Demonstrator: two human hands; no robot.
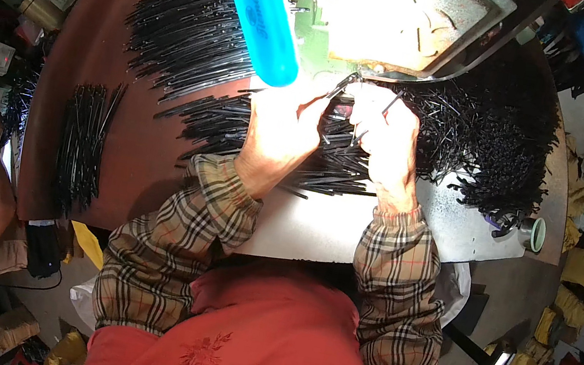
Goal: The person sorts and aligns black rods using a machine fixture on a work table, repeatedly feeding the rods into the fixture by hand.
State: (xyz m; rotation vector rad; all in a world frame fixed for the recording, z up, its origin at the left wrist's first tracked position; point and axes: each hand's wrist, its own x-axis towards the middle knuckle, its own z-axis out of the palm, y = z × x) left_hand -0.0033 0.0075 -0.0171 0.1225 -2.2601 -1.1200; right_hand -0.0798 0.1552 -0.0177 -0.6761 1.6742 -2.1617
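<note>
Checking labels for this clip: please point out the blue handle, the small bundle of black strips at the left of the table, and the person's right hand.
blue handle [263,12], head view, mid-length of it.
small bundle of black strips [82,145], head view, its middle.
right hand [387,133], head view, back of the hand.

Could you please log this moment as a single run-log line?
left hand: pinching thin black strip | right hand: holding black strip | site: lit machine plate | nearby: black strip piles

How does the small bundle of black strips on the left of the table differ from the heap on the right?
The small bundle lies neat, strips parallel, alone on the brown surface; the right heap is far larger, tangled, and spills by the machine. The bundle lies away from both hands; the heap lies beside the right hand. Both are thin black strips.
</note>
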